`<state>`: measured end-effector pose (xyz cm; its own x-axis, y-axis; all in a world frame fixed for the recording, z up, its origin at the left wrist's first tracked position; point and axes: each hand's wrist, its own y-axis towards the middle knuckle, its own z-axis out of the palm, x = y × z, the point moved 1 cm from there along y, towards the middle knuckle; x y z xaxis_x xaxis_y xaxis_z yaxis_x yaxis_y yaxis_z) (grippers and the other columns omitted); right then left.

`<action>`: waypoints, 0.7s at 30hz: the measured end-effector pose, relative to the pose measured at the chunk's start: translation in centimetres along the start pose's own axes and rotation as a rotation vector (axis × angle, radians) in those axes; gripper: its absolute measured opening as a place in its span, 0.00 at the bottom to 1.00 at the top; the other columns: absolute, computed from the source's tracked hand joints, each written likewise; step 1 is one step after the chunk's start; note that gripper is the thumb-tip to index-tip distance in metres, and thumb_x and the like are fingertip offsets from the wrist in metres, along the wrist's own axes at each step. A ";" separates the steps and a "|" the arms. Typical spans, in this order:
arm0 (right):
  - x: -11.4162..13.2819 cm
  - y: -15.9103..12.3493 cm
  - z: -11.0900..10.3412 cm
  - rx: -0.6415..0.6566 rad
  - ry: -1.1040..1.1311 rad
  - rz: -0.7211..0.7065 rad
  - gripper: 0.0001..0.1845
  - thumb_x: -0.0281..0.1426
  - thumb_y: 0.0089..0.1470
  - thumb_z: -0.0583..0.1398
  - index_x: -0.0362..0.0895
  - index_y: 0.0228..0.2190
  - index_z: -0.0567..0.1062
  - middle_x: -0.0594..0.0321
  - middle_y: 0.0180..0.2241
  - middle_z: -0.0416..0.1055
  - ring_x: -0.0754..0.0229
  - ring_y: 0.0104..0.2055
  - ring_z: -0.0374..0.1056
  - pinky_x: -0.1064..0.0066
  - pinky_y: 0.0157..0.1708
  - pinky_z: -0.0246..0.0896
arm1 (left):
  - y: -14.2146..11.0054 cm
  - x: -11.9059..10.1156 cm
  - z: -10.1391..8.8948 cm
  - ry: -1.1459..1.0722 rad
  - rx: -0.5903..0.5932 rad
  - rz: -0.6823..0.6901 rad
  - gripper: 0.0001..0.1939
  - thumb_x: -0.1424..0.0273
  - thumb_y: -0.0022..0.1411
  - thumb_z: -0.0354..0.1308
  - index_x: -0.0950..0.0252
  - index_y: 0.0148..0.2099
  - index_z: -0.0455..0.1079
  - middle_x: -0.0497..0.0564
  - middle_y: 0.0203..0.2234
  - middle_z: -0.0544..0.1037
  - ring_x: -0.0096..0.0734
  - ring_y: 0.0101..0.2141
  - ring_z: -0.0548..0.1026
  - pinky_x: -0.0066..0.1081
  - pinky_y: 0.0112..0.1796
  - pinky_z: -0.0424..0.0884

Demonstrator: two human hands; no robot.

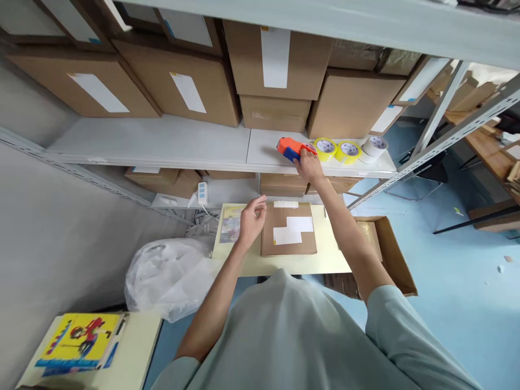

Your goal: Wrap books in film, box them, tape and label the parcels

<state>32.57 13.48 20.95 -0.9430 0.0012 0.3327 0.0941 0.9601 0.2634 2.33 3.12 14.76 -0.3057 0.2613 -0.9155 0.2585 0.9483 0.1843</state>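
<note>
My right hand (309,166) grips an orange and blue tape dispenser (289,147) at the front of the grey shelf board (195,138). Rolls of yellow-rimmed tape (348,152) and a white tape roll (374,146) lie just right of it. My left hand (252,219) is held at the left edge of a closed cardboard box (270,250), its fingers loosely bent and apart, with nothing visible in them. White labels (300,223) are stuck on the top of this box. It lies on a pale yellow table (327,254).
Large cardboard boxes (272,65) fill the back of the shelf. A white power strip (202,193) hangs at the lower shelf. Left of the table sits a white plastic bag (170,276); an opened carton (392,254) stands on the right. Books (79,338) lie at lower left.
</note>
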 end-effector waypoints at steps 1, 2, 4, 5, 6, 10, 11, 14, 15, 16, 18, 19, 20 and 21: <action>0.2 1.5 0.4 0.023 -0.013 -0.015 0.29 0.44 0.78 0.52 0.29 0.62 0.68 0.28 0.54 0.78 0.31 0.61 0.72 0.33 0.67 0.59 | 0.0 -0.2 -0.2 0.011 -0.003 -0.011 0.20 0.74 0.73 0.55 0.62 0.63 0.77 0.57 0.60 0.85 0.39 0.55 0.85 0.40 0.58 0.83; 0.5 2.6 0.7 0.043 -0.022 -0.027 0.28 0.42 0.78 0.53 0.28 0.61 0.69 0.28 0.54 0.78 0.31 0.63 0.71 0.32 0.68 0.55 | 0.0 -0.2 -0.3 0.020 -0.007 -0.023 0.20 0.74 0.73 0.55 0.62 0.63 0.78 0.58 0.59 0.85 0.39 0.54 0.85 0.40 0.58 0.83; 0.9 3.9 1.1 0.068 -0.036 -0.051 0.25 0.38 0.77 0.55 0.28 0.61 0.70 0.28 0.55 0.78 0.32 0.65 0.69 0.32 0.70 0.51 | -0.2 0.5 -0.4 0.037 -0.023 -0.062 0.20 0.74 0.72 0.55 0.63 0.62 0.78 0.58 0.58 0.86 0.39 0.53 0.86 0.39 0.57 0.83; 1.1 4.0 1.1 0.062 -0.043 -0.059 0.25 0.37 0.77 0.55 0.28 0.61 0.70 0.28 0.57 0.77 0.32 0.66 0.67 0.32 0.71 0.50 | -0.4 1.1 -0.4 0.049 -0.032 -0.092 0.20 0.74 0.72 0.55 0.63 0.61 0.78 0.58 0.58 0.86 0.39 0.53 0.86 0.39 0.57 0.83; 1.2 3.7 0.9 0.038 -0.049 -0.064 0.24 0.36 0.77 0.55 0.28 0.62 0.70 0.28 0.58 0.76 0.33 0.67 0.66 0.33 0.72 0.50 | -0.7 1.8 -0.4 0.063 -0.038 -0.129 0.20 0.74 0.72 0.55 0.63 0.61 0.78 0.58 0.59 0.86 0.39 0.53 0.86 0.39 0.57 0.83; 0.3 -2.0 0.5 -0.170 0.021 -0.035 0.27 0.40 0.80 0.49 0.35 0.67 0.69 0.33 0.64 0.71 0.34 0.68 0.65 0.37 0.70 0.55 | -2.6 5.7 -0.2 0.158 -0.019 -0.353 0.18 0.72 0.71 0.57 0.63 0.60 0.78 0.60 0.61 0.84 0.43 0.54 0.87 0.40 0.55 0.84; -0.4 -4.5 0.7 -0.216 0.066 -0.011 0.28 0.42 0.80 0.47 0.37 0.67 0.69 0.35 0.65 0.71 0.35 0.68 0.65 0.38 0.70 0.57 | -3.2 6.7 -0.1 0.184 -0.009 -0.409 0.18 0.71 0.71 0.58 0.63 0.60 0.78 0.61 0.61 0.84 0.44 0.53 0.87 0.41 0.55 0.84; -3.4 -12.9 3.0 -0.233 0.208 0.145 0.30 0.48 0.79 0.48 0.41 0.66 0.71 0.37 0.64 0.72 0.36 0.67 0.68 0.38 0.69 0.60 | -4.4 9.1 0.4 0.235 0.018 -0.517 0.18 0.71 0.68 0.61 0.66 0.58 0.79 0.65 0.59 0.84 0.49 0.52 0.88 0.44 0.56 0.83; -4.5 -15.7 4.1 -0.195 0.258 0.234 0.31 0.50 0.77 0.50 0.41 0.64 0.72 0.36 0.62 0.73 0.35 0.66 0.69 0.38 0.69 0.62 | -4.5 9.7 0.8 0.247 0.027 -0.535 0.19 0.71 0.66 0.61 0.66 0.58 0.79 0.66 0.59 0.85 0.50 0.52 0.88 0.45 0.57 0.82; -5.5 -18.2 5.3 -0.136 0.318 0.338 0.33 0.52 0.75 0.52 0.39 0.62 0.74 0.33 0.60 0.75 0.34 0.65 0.70 0.36 0.68 0.64 | -4.5 10.3 1.3 0.260 0.039 -0.551 0.20 0.72 0.65 0.62 0.66 0.58 0.79 0.66 0.58 0.85 0.51 0.53 0.87 0.45 0.58 0.81; -7.1 -22.5 7.7 0.007 0.496 0.558 0.38 0.57 0.69 0.57 0.37 0.60 0.74 0.29 0.61 0.75 0.33 0.62 0.74 0.37 0.64 0.69 | -3.9 11.2 2.4 0.290 0.064 -0.568 0.23 0.73 0.61 0.64 0.66 0.58 0.78 0.65 0.57 0.86 0.53 0.56 0.86 0.45 0.59 0.80; -7.5 -24.1 8.6 0.062 0.572 0.636 0.40 0.59 0.67 0.59 0.37 0.59 0.75 0.28 0.62 0.76 0.33 0.61 0.76 0.38 0.62 0.72 | -3.5 11.6 3.1 0.304 0.077 -0.567 0.25 0.74 0.59 0.64 0.65 0.59 0.78 0.65 0.56 0.86 0.53 0.57 0.85 0.45 0.60 0.79; -7.7 -25.4 9.4 0.101 0.632 0.689 0.41 0.60 0.65 0.60 0.37 0.59 0.75 0.29 0.61 0.77 0.34 0.60 0.78 0.40 0.59 0.75 | -3.0 11.9 3.8 0.314 0.092 -0.554 0.27 0.74 0.58 0.65 0.64 0.60 0.78 0.64 0.55 0.86 0.54 0.57 0.85 0.45 0.60 0.79; -7.7 -26.4 9.9 0.122 0.670 0.719 0.41 0.61 0.65 0.60 0.38 0.59 0.75 0.30 0.61 0.78 0.35 0.59 0.79 0.43 0.58 0.77 | -2.6 12.1 4.4 0.321 0.107 -0.538 0.29 0.74 0.57 0.65 0.64 0.62 0.77 0.63 0.55 0.87 0.54 0.57 0.85 0.45 0.59 0.79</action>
<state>34.20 -9.15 2.45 -0.2954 0.4726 0.8303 0.5040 0.8154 -0.2848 2.04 3.06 1.62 -0.6733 -0.1897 -0.7146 0.0774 0.9431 -0.3233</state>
